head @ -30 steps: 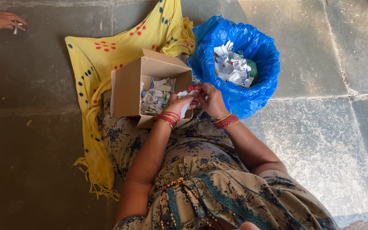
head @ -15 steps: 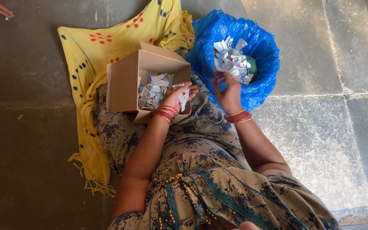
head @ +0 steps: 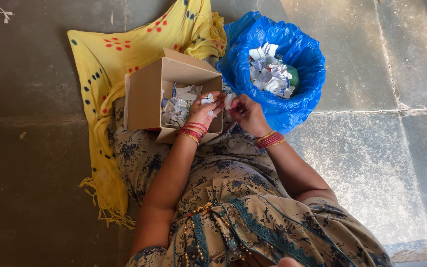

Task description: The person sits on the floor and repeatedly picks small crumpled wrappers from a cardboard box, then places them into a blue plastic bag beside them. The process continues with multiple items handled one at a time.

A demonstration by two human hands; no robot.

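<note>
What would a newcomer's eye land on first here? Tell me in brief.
First the bright blue plastic bag at top centre, open on the stone floor and holding torn paper scraps. Left of it, an open cardboard box of similar scraps rests on the person's lap, over a yellow dotted cloth. At the box's near edge, the left hand and right hand pinch white paper pieces.

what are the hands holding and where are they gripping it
Left hand pinches paper scraps in its fingertips above the box. Right hand pinches a white scrap by its edge.
</note>
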